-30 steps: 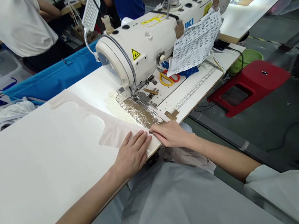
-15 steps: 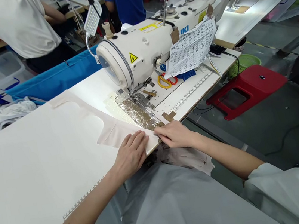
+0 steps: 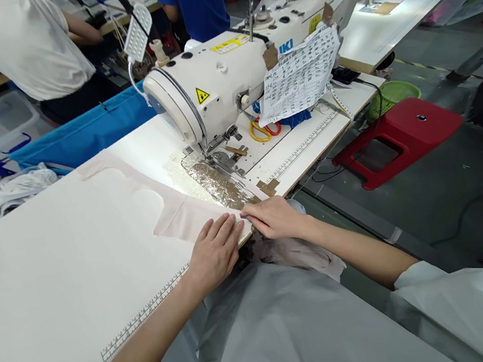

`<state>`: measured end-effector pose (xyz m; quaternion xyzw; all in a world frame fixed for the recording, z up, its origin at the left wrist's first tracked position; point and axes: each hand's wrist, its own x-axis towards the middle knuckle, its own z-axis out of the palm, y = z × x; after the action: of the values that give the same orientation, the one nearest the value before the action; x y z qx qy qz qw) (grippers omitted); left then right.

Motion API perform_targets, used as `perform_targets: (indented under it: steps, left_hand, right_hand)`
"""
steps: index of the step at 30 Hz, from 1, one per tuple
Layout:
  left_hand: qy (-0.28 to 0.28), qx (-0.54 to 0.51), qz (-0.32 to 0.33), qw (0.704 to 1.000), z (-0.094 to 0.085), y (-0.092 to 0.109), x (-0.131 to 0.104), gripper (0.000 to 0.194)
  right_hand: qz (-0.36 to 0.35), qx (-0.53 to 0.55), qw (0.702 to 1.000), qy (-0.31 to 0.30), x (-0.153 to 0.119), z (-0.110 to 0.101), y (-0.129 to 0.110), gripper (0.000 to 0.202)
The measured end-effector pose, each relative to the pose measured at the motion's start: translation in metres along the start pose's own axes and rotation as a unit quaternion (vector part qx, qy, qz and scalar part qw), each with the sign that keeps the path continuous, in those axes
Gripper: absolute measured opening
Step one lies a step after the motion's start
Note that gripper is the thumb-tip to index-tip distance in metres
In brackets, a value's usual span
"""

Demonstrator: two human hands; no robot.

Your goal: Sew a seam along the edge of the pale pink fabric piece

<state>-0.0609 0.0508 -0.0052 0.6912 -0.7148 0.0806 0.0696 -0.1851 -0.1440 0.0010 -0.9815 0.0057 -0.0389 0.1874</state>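
A pale pink fabric piece (image 3: 122, 181) lies flat on the white sewing table (image 3: 55, 278), its near end by the table's front edge. My left hand (image 3: 213, 251) rests flat on that end, fingers together. My right hand (image 3: 275, 217) pinches the fabric's edge just right of the left hand, beside the foil-covered plate (image 3: 219, 184). The white sewing machine (image 3: 225, 79) stands behind, its needle area (image 3: 213, 152) a short way beyond my hands. More pink fabric (image 3: 299, 254) hangs over my lap.
Yellow and red scissors (image 3: 263, 130) and a printed paper sheet (image 3: 300, 74) sit at the machine's right. A red stool (image 3: 400, 137) and green basket (image 3: 393, 94) stand on the floor. Two people work behind a blue cloth bin (image 3: 86, 129).
My hands have barely moved on the fabric's end. The view has shifted, and a printed ruler strip along the table's front edge now shows beside my left forearm.
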Motion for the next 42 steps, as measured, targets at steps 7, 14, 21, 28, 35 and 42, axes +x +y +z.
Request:
perform_targets:
  steps: [7, 14, 21, 28, 35, 42]
  left_hand:
    - [0.011, 0.005, 0.001, 1.000, -0.001, 0.000, 0.001, 0.044]
    - [-0.008, -0.002, -0.004, 1.000, 0.000, 0.002, 0.003, 0.049]
    - [-0.004, -0.013, -0.003, 1.000, 0.003, 0.004, 0.003, 0.052]
    - [0.008, 0.012, 0.004, 1.000, 0.003, 0.005, 0.004, 0.049]
    - [-0.020, 0.009, -0.009, 1.000, 0.003, 0.005, 0.003, 0.053]
    - [0.007, -0.010, -0.003, 1.000, 0.002, 0.005, 0.001, 0.056]
  right_hand:
    - [-0.041, -0.028, 0.998, -0.029, -0.012, -0.009, 0.009, 0.014]
    - [-0.024, 0.032, 0.999, -0.004, -0.016, -0.011, 0.013, 0.020]
    - [-0.021, 0.054, 0.998, 0.032, -0.017, -0.002, 0.015, 0.022]
    - [-0.021, 0.010, 0.999, 0.025, -0.016, 0.000, 0.011, 0.021]
    - [-0.040, -0.008, 0.999, 0.010, -0.023, -0.004, 0.011, 0.014]
    - [-0.064, 0.003, 0.998, 0.011, -0.026, -0.006, 0.013, 0.010]
